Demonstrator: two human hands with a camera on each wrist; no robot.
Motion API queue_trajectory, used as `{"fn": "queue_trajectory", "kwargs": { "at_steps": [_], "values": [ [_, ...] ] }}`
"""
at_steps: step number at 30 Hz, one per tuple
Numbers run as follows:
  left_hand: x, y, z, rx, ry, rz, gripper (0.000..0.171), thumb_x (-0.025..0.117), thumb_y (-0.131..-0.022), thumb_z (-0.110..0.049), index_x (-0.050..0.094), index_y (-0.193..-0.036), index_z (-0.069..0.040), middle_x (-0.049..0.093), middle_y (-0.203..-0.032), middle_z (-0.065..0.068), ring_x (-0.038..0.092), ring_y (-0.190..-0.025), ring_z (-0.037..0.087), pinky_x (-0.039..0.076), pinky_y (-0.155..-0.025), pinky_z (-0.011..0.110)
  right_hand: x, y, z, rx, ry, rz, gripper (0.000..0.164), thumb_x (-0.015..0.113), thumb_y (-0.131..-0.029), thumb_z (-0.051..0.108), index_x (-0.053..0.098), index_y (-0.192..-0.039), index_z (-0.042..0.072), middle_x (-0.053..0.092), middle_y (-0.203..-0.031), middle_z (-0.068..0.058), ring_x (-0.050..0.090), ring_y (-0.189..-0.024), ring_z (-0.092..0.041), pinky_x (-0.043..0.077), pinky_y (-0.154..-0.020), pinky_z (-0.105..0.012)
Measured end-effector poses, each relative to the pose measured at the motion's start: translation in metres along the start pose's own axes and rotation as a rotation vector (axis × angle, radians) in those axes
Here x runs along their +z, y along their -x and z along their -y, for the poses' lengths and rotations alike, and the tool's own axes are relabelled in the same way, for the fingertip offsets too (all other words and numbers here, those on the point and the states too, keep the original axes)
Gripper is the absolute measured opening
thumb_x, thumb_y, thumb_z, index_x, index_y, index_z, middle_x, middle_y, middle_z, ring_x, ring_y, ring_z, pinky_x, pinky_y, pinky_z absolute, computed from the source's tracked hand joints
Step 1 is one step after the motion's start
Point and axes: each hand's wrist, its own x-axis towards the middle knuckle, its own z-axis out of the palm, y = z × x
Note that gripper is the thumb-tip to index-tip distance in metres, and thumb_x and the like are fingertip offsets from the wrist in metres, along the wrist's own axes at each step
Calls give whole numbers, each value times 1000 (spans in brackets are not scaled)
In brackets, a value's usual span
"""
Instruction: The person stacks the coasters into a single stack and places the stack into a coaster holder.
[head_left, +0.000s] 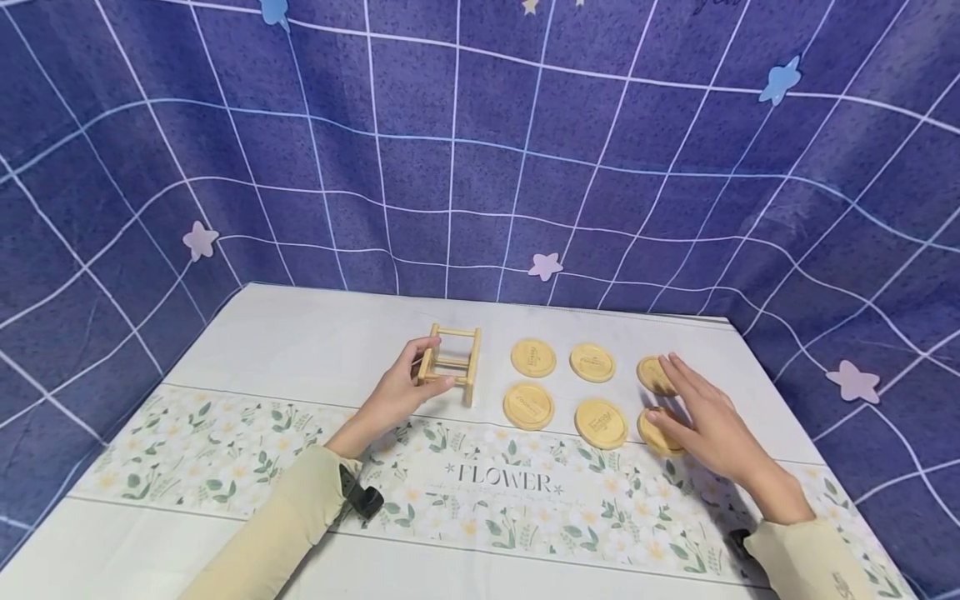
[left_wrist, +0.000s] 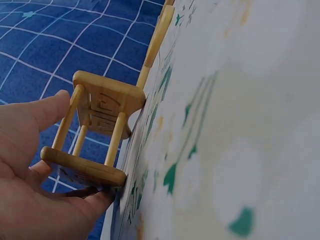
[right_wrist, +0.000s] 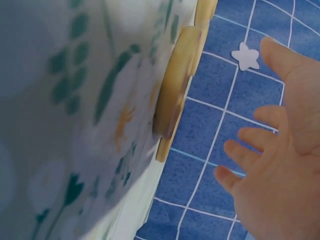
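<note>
**Your left hand grips the small rack, your right spreads over the discs**

Your left hand (head_left: pixel 396 393) grasps the small rack (left_wrist: pixel 107 102) by its left side, thumb and fingers around it. It is smooth, pale yellow wood: flat end panels joined by slim round rods, with lettering cut into one panel. You have it just left of six round discs (head_left: pixel 528 406), wood-coloured, rimmed and lettered, lying flat in two rows of three.

Your right hand (head_left: pixel 716 433) grasps nothing; its fingers are extended and partly cover the rightmost pair. Whether a fingertip touches them is hard to tell.

Beneath lies a white cloth (head_left: pixel 315 333) with a leafy floral band reading "FLOWER". Behind it, a rippled blue-purple curtain (head_left: pixel 420 192) carries pale grid lines and stars. Loose beige sleeves (head_left: pixel 277 525) cover your forearms.
</note>
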Motion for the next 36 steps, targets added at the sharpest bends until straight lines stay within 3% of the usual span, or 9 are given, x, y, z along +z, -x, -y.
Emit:
{"fn": "queue_trajectory", "kwargs": {
  "at_steps": [16,21,28,36],
  "values": [
    [1,1,1,0,16,-29,71,73,-110,-16,36,-170,-7,36,-171,26,44,-157,46,44,-121,59,0,8,-8,-15,-32,-13,87,85,-101,30,40,-171,4,44,-168,-31,40,-150,-60,36,-112,-79],
    [1,0,1,-2,8,-38,70,73,-110,-17,38,-169,-9,38,-170,25,47,-154,46,49,-116,52,-1,9,-6,-1,-27,2,85,87,-98,30,45,-167,2,48,-163,-32,42,-148,-60,38,-109,-79],
    [0,1,0,-12,16,-38,70,75,-109,-15,39,-169,-11,37,-171,25,51,-150,46,53,-98,39,-3,10,-4,1,-28,26,82,88,-97,30,49,-163,1,51,-160,-33,42,-147,-61,38,-109,-80],
    [0,0,1,-18,25,-34,70,75,-109,-16,39,-169,-12,38,-170,24,50,-151,45,52,-98,36,-4,11,-3,22,-42,54,81,89,-97,30,51,-162,1,52,-159,-31,42,-148,-59,37,-111,-80]
  ]
}}
